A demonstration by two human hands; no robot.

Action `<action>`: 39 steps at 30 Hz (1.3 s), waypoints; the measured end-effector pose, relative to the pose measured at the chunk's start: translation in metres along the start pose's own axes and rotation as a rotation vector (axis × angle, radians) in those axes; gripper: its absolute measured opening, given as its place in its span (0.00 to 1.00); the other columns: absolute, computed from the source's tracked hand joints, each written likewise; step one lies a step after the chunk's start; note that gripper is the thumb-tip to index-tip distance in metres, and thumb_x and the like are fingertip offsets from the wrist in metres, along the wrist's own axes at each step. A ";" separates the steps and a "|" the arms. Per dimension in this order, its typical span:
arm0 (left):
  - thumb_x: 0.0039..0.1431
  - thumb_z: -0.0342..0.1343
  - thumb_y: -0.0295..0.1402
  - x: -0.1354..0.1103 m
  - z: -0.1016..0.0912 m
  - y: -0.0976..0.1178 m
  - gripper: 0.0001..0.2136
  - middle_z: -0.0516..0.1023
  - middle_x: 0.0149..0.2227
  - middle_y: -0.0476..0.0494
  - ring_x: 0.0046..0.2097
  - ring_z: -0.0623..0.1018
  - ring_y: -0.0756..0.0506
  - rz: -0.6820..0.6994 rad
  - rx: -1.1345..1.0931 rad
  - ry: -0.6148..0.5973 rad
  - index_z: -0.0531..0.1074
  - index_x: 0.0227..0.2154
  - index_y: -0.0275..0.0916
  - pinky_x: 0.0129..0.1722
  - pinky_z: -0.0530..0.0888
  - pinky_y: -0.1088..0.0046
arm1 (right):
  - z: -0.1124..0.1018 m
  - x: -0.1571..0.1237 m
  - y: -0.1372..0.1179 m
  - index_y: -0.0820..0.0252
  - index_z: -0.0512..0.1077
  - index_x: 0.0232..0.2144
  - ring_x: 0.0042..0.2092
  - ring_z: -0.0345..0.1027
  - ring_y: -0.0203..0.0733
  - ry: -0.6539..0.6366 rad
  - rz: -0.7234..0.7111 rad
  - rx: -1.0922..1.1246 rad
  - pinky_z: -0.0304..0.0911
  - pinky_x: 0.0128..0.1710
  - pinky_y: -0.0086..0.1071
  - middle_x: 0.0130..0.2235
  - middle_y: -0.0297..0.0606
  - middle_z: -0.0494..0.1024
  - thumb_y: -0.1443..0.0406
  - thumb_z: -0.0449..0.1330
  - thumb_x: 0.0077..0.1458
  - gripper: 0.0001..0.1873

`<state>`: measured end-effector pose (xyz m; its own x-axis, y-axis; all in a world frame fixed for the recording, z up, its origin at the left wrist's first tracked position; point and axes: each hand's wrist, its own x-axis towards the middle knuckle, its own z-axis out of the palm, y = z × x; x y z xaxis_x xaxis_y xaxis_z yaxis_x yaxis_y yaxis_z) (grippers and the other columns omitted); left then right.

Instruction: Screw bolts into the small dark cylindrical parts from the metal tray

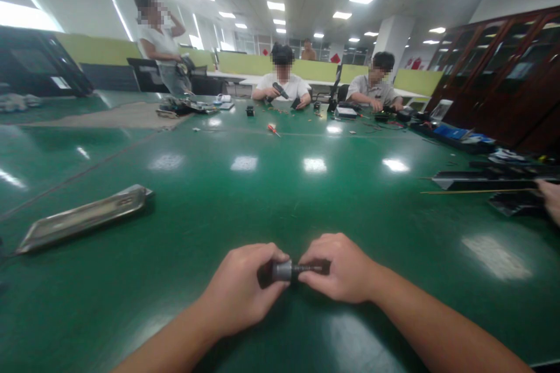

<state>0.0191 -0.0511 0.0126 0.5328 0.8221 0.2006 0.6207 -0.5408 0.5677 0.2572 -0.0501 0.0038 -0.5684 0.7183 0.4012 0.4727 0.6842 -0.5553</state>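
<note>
Low in the middle of the head view, my left hand [240,285] is closed round a small grey metal cylinder [282,271], thumb and fingers on its two sides. A dark, ridged shaft [303,268] sticks out of the cylinder toward the right. My right hand [347,268] pinches that shaft between thumb and fingertips. The whole piece lies level, just over or on the green tabletop [271,204]; I cannot tell which. My palms hide both of its ends, and its exact kind does not show.
A long metal tray-like part [87,218] lies at left. Dark long parts [476,179] lie at right, where another person's hand [550,201] reaches in. An orange screwdriver [273,130] lies farther off. Across the table a person holds a power drill [280,90]; another works beside.
</note>
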 end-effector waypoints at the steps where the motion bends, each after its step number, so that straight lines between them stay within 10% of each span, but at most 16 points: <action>1: 0.54 0.60 0.33 0.000 0.000 0.000 0.07 0.81 0.36 0.50 0.39 0.79 0.45 0.000 -0.001 0.002 0.75 0.38 0.45 0.40 0.72 0.67 | 0.000 0.000 0.000 0.59 0.80 0.32 0.30 0.72 0.39 0.001 0.002 0.002 0.61 0.34 0.31 0.29 0.35 0.81 0.63 0.65 0.54 0.06; 39: 0.56 0.62 0.34 0.002 -0.004 0.000 0.08 0.82 0.37 0.49 0.38 0.80 0.46 0.021 -0.040 0.056 0.76 0.40 0.44 0.40 0.74 0.70 | -0.011 0.001 0.004 0.60 0.79 0.32 0.28 0.70 0.38 0.031 0.042 0.041 0.62 0.32 0.30 0.27 0.35 0.79 0.65 0.64 0.53 0.04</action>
<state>0.0179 -0.0485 0.0166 0.5115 0.8200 0.2567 0.5855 -0.5513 0.5944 0.2654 -0.0452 0.0100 -0.5274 0.7503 0.3987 0.4676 0.6481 -0.6010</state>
